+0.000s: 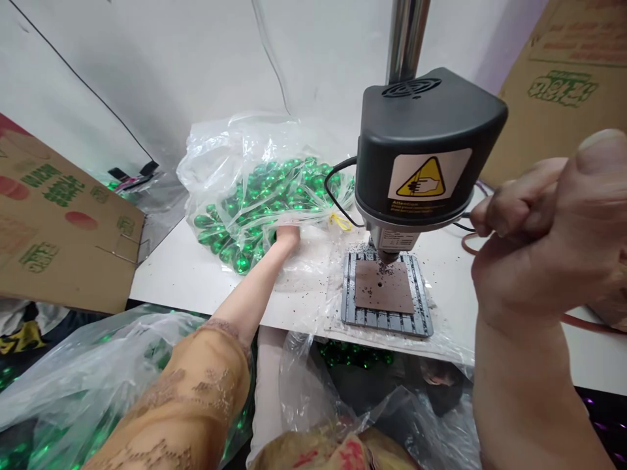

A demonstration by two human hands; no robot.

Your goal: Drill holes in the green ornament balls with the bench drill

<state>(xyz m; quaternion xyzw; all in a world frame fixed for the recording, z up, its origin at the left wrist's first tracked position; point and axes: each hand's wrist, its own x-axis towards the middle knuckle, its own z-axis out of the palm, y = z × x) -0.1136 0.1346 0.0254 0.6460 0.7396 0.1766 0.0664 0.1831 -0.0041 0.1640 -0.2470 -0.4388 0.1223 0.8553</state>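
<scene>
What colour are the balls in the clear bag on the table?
The balls are shiny green, best seen in the head view.

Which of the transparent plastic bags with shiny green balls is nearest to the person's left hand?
The transparent plastic bag on the white table: the left hand reaches into it. The lower-left bag and the bottom-centre bag are below table level.

Bright, diffuse light, glints on green balls (269,192).
</scene>
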